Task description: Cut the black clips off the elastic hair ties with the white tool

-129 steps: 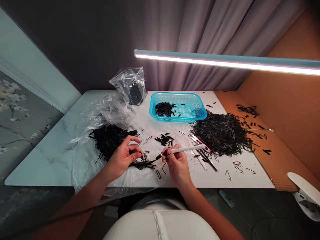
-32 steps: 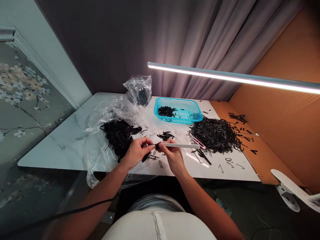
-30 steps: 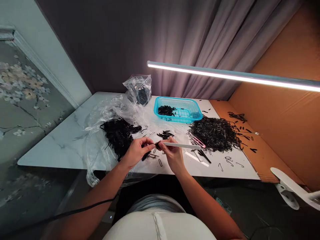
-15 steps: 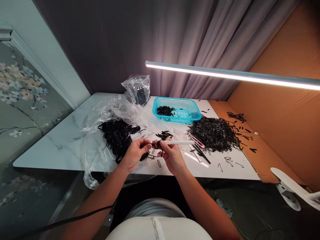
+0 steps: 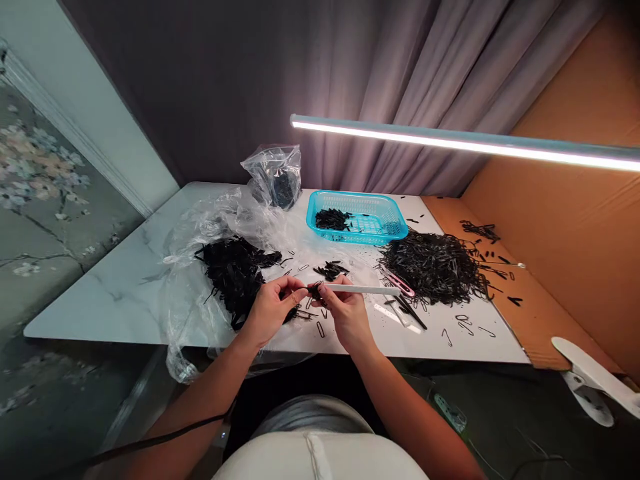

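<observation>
My left hand (image 5: 270, 310) is closed, thumb and fingertips pinching one side of a small dark looped piece (image 5: 315, 290). Its exact kind is too small to make out. Against the other side of that piece, my right hand (image 5: 353, 320) is closed, also gripping a flat white stick (image 5: 373, 289) that points right. Left of my hands lies a heap of black strips (image 5: 233, 273) on clear plastic. Just beyond my fingers is a small pile of black slender pieces (image 5: 331, 269). Thin wire-like loops (image 5: 321, 329) lie on the table below them.
A blue plastic basket (image 5: 385, 233) with black pieces stands behind. To the right sit a big heap of dark wire-like loops (image 5: 435, 267), a pink-handled tool (image 5: 404, 283) and a black stick (image 5: 413, 312). A clear bag (image 5: 283, 180) stands at the back; a lamp tube (image 5: 450, 143) hangs above.
Both hands stay together around the dark piece, with fingers slightly shifted and the right fingers drawn closer in. The view has moved a little.
</observation>
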Demonstrator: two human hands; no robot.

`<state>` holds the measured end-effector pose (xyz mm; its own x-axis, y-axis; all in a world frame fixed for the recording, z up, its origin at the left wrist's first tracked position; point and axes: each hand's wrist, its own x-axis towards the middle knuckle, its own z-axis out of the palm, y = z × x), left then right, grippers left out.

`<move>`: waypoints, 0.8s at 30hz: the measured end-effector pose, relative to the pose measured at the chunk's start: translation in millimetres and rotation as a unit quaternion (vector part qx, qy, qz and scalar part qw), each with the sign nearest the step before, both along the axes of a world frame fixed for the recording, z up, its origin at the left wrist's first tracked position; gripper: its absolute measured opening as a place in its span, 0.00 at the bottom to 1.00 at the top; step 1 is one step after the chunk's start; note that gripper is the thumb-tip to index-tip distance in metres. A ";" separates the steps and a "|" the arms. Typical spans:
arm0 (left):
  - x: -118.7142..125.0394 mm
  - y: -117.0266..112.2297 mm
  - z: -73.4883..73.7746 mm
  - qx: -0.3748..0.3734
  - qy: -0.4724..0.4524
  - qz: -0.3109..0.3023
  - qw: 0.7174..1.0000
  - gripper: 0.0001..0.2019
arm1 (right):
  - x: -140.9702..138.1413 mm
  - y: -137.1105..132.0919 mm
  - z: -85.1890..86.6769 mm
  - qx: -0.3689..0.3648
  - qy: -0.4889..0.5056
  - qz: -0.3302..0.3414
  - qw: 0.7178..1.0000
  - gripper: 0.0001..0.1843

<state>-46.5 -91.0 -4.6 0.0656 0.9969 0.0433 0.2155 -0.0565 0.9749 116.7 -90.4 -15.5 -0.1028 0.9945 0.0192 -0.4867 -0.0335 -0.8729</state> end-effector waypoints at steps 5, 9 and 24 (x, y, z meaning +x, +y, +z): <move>0.1 1.3 -1.6 -0.003 -0.008 0.000 1.000 0.14 | -0.3 -0.9 2.3 0.008 -0.020 -0.009 1.000 0.15; 3.6 1.2 -2.2 -0.014 -0.064 -0.018 0.998 0.11 | -4.4 -1.1 3.2 0.026 -0.066 -0.037 0.997 0.15; 3.6 -0.9 9.4 0.124 0.112 0.031 0.986 0.11 | -14.3 0.8 5.2 -0.044 0.057 -0.005 0.997 0.20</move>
<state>-42.9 -91.9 4.8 0.0412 0.9600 0.2770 0.4337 -0.2669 0.8606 102.4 -89.6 -10.3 -0.0956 0.9937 -0.0580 -0.5839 -0.1032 -0.8052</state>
